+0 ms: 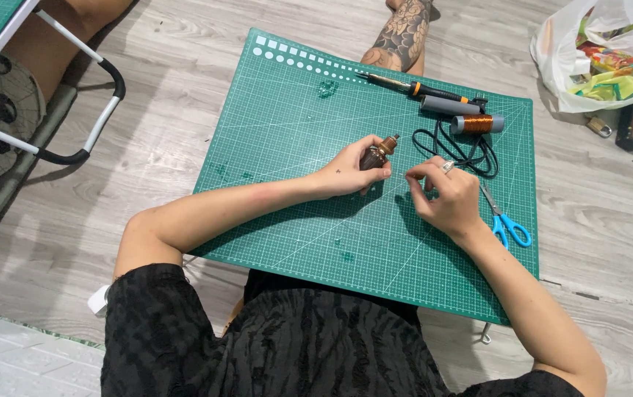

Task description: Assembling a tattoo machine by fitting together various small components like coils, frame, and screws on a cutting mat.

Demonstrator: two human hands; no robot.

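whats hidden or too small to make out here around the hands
Head view:
- Small brown wound part: mostly covered by the left hand.
- Anything pinched in the right hand: too fine to tell.
- Blue-handled scissors: blades partly behind that hand.
- Plastic bag: cut off by the frame's edge.

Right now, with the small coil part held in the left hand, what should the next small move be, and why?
Probably bring the right hand a little closer to the small brown coil part held in the left hand. The right fingers are pinched together as if on fine wire, too thin to see, and a small gap over the green cutting mat separates them from the part.
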